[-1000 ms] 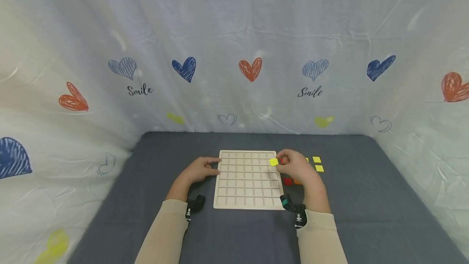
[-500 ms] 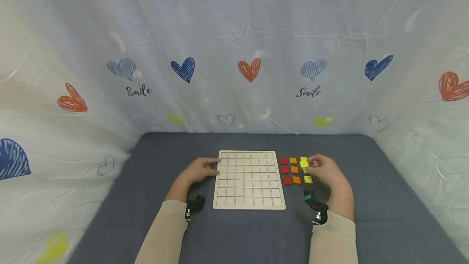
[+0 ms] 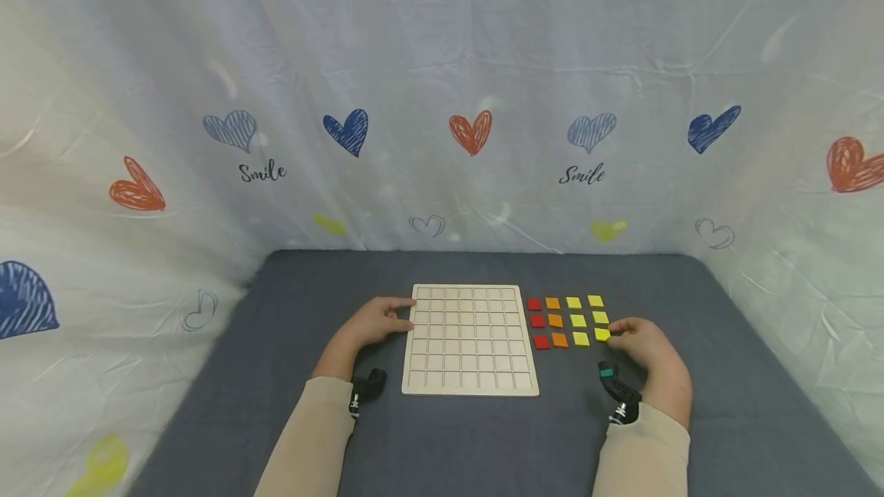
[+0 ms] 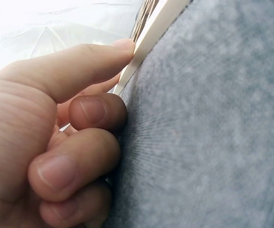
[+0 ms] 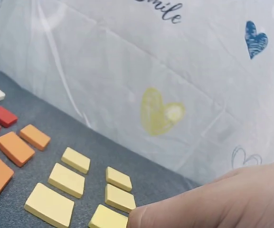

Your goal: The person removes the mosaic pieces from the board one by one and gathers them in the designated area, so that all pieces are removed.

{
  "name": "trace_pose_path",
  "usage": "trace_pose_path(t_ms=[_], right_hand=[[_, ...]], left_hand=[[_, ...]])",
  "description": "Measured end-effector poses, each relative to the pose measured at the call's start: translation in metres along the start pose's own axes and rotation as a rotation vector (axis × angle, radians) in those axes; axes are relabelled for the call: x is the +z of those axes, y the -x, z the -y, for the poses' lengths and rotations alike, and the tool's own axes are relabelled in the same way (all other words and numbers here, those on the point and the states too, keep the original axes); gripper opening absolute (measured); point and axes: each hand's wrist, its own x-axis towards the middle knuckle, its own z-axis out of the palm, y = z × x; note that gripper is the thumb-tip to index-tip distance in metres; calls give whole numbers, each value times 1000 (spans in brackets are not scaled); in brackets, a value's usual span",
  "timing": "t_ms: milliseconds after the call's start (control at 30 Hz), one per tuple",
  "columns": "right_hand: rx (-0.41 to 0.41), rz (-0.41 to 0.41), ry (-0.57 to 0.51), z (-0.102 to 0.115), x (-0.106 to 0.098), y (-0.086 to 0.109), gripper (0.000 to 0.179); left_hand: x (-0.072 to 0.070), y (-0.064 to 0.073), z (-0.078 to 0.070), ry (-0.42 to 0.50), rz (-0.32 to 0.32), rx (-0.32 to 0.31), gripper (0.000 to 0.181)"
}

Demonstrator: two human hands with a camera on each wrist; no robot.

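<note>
A pale wooden board (image 3: 470,339) marked with a square grid lies flat on the table, its squares bare. Thumb and index finger of my left hand (image 3: 373,320) touch its left edge. In the left wrist view the thumb (image 4: 94,64) lies against the board's side (image 4: 151,40), the lower fingers curled below it. Right of the board, small square tiles stand in rows: red (image 3: 537,320), orange (image 3: 555,320) and two yellow columns. My right hand (image 3: 642,340) pinches the nearest yellow tile (image 3: 602,334) of the outermost column, the thumb (image 5: 174,213) at its edge.
A dark grey cloth covers the table (image 3: 456,443). Behind it hangs a white curtain (image 3: 414,60) with printed hearts, which also runs down both sides. Black wrist cameras (image 3: 619,393) sit below each hand, low over the cloth.
My right hand has carried the yellow tile from above the board's right edge, rightward over the other tiles, then down to the near end of the outermost column. The left hand has stayed put.
</note>
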Motion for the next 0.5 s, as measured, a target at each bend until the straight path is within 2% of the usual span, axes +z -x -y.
trace_pose_path(t_ms=[267, 500], right_hand=[[14, 3, -28, 2, 0, 0, 36], [25, 4, -23, 1, -1, 2, 35]], left_hand=[[-2, -1, -2, 1, 4, 17, 54], [5, 2, 6, 14, -14, -25, 53]])
